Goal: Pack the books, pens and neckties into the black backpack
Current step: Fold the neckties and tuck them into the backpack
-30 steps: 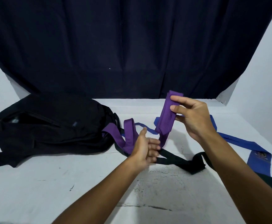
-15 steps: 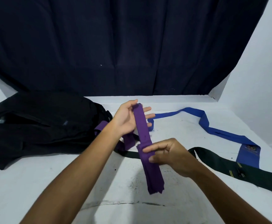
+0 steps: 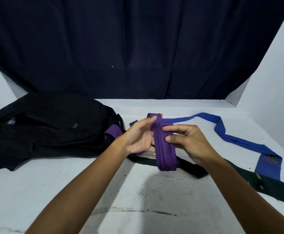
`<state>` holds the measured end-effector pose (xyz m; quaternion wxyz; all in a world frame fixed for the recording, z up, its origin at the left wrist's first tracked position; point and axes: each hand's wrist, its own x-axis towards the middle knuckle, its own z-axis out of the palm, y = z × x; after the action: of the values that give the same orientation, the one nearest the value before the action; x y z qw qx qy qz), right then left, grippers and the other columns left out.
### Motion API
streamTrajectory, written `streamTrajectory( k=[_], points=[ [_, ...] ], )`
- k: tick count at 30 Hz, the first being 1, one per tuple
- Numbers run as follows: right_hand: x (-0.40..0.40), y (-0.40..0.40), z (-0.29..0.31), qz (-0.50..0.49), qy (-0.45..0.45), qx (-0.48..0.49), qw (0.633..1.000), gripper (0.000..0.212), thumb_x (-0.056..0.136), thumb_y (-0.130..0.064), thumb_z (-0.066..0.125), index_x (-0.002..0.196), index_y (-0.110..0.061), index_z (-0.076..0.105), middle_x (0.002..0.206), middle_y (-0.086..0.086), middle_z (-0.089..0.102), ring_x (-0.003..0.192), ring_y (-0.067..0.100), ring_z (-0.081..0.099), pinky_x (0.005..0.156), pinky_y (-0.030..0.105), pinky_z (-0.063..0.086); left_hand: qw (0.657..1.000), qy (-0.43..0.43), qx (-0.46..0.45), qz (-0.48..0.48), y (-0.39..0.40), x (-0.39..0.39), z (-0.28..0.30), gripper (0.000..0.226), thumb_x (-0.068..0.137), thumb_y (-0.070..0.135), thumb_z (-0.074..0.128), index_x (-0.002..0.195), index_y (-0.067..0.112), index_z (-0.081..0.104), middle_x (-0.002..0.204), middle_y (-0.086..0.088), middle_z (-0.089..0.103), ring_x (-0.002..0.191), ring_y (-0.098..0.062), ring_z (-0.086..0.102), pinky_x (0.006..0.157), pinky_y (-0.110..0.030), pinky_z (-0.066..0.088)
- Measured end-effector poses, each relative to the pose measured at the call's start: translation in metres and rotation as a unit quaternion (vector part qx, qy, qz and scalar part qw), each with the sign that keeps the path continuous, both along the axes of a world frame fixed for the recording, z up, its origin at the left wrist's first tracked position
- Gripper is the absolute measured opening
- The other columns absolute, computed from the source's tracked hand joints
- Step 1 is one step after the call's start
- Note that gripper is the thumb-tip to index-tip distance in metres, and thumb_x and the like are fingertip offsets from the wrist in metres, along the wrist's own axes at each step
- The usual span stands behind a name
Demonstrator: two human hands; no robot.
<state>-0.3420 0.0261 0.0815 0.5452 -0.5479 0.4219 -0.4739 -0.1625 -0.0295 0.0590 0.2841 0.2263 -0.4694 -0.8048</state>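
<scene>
A purple necktie [image 3: 164, 149] is folded into a thick band held above the white table. My left hand [image 3: 140, 137] grips its upper loop from the left, thumb on top. My right hand [image 3: 188, 141] pinches the band's middle from the right. The tie's loose tail trails left toward the black backpack [image 3: 45, 125], which lies on its side at the table's left with its zip gaping. A blue necktie [image 3: 227, 137] snakes across the right side. A black necktie [image 3: 239, 174] lies under my right forearm and runs off to the right.
The white table [image 3: 70, 191] is bounded by a dark curtain [image 3: 137, 48] at the back and white walls on both sides. No books or pens show in view.
My hands have drawn together and the purple necktie is folded shorter. The hanging end is pulled up; my right hand has risen to the band's middle.
</scene>
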Motion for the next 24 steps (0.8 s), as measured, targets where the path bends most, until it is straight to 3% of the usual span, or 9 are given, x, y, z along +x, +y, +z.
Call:
streamTrajectory(
  k=[2, 4, 7, 11, 15, 19, 22, 24],
  points=[
    [0.004, -0.001, -0.001, -0.001, 0.01, -0.002, 1.0, 0.032, 0.08, 0.017, 0.061, 0.095, -0.01, 0.072, 0.081, -0.001, 0.075, 0.072, 0.009, 0.07, 0.06, 0.018, 0.054, 1.0, -0.004, -0.019, -0.008, 0.003, 0.0, -0.001, 0.046, 0.077, 0.033, 0.076, 0.12, 0.023, 0.064, 0.12, -0.018, 0.064, 0.101, -0.039, 0.066, 0.084, -0.055, 0.053],
    [0.008, -0.001, -0.002, -0.003, 0.013, -0.004, 1.0, 0.031, 0.08, 0.018, 0.061, 0.1, -0.004, 0.071, 0.078, -0.001, 0.074, 0.065, 0.005, 0.068, 0.055, 0.015, 0.05, 0.999, -0.009, -0.037, 0.01, 0.006, -0.002, -0.002, 0.048, 0.08, 0.007, 0.067, 0.122, 0.025, 0.056, 0.117, -0.013, 0.068, 0.098, -0.037, 0.069, 0.077, -0.05, 0.059],
    [0.012, -0.003, -0.004, -0.013, 0.019, -0.011, 1.0, 0.031, 0.08, 0.019, 0.061, 0.104, 0.0, 0.069, 0.076, 0.002, 0.071, 0.055, 0.001, 0.063, 0.048, 0.011, 0.045, 0.996, -0.041, -0.058, 0.048, 0.011, -0.008, -0.001, 0.069, 0.079, -0.021, 0.055, 0.131, 0.023, 0.047, 0.106, -0.008, 0.072, 0.089, -0.027, 0.072, 0.067, -0.037, 0.06],
    [0.014, -0.005, -0.008, -0.026, 0.05, -0.033, 0.998, 0.031, 0.079, 0.017, 0.064, 0.099, -0.006, 0.071, 0.084, 0.01, 0.07, 0.06, 0.0, 0.063, 0.055, 0.012, 0.047, 0.992, -0.068, -0.077, 0.071, 0.011, -0.011, -0.007, 0.088, 0.08, -0.034, 0.045, 0.136, 0.033, 0.041, 0.107, -0.007, 0.069, 0.086, -0.018, 0.072, 0.064, -0.029, 0.059],
    [0.01, -0.007, -0.011, -0.014, -0.014, 0.021, 1.0, 0.03, 0.08, 0.015, 0.063, 0.099, -0.007, 0.072, 0.091, 0.009, 0.075, 0.08, 0.015, 0.072, 0.069, 0.022, 0.057, 0.99, -0.077, -0.097, 0.071, 0.009, -0.008, -0.007, 0.086, 0.08, -0.031, 0.047, 0.129, 0.04, 0.044, 0.112, -0.003, 0.066, 0.09, -0.013, 0.07, 0.066, -0.028, 0.058],
    [0.009, -0.009, -0.01, -0.015, -0.01, 0.027, 0.999, 0.029, 0.079, 0.015, 0.064, 0.097, -0.006, 0.072, 0.09, 0.012, 0.074, 0.079, 0.018, 0.071, 0.07, 0.025, 0.058, 0.99, -0.086, -0.081, 0.073, 0.015, -0.01, 0.001, 0.069, 0.082, -0.023, 0.054, 0.123, 0.033, 0.05, 0.106, -0.003, 0.068, 0.088, -0.014, 0.071, 0.063, -0.029, 0.058],
    [0.004, -0.009, 0.0, -0.013, -0.031, 0.006, 0.999, 0.03, 0.077, 0.017, 0.063, 0.094, -0.005, 0.071, 0.086, 0.009, 0.074, 0.078, 0.017, 0.07, 0.068, 0.024, 0.057, 0.977, -0.167, -0.118, 0.065, 0.018, 0.0, 0.021, 0.029, 0.087, 0.02, 0.064, 0.115, 0.016, 0.061, 0.101, -0.01, 0.071, 0.091, -0.025, 0.071, 0.063, -0.036, 0.058],
    [-0.002, -0.01, 0.011, -0.014, -0.036, -0.011, 0.999, 0.03, 0.076, 0.018, 0.063, 0.092, -0.006, 0.071, 0.082, 0.005, 0.074, 0.074, 0.013, 0.069, 0.067, 0.023, 0.057, 0.928, -0.266, -0.185, 0.183, 0.009, 0.006, 0.027, 0.038, 0.093, 0.043, 0.057, 0.103, 0.008, 0.067, 0.083, -0.01, 0.072, 0.072, -0.024, 0.07, 0.057, -0.031, 0.053]
  ],
)
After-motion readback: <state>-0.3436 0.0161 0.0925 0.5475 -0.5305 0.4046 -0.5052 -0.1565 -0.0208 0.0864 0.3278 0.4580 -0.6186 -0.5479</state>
